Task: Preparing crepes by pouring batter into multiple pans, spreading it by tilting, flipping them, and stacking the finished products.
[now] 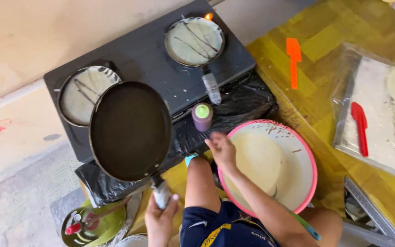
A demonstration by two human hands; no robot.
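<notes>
Black and bare, the empty frying pan [130, 130] hangs in the air over the near left corner of the dark stove top [152, 57], partly covering the left of two small pans; my left hand [160, 215] has its fingers wrapped tight around the wrapped handle at the bottom of the view. To do this well I judge the pan should be kept level and steady, since a long handle held at its end tips easily, and it should stay clear of the left batter pan [81, 93] beneath its rim. My right hand [222, 148] rests at the near rim of the pink-rimmed bowl of pale batter [298, 137], fingers loosely curled; I cannot tell whether they grip anything, though a ladle-like tool seems to lie in the batter. I would keep that hand low over the bowl so that drips fall back into it. Just beyond it stands a purple squeeze bottle with a green cap [202, 116] on black plastic sheeting [248, 100]. Farther off, the right batter pan [195, 41] shows dark drizzled lines, and an orange spatula [293, 59] and a red spatula [360, 126] lie on the yellow table [325, 41], the red one on a clear bag holding finished pancakes
</notes>
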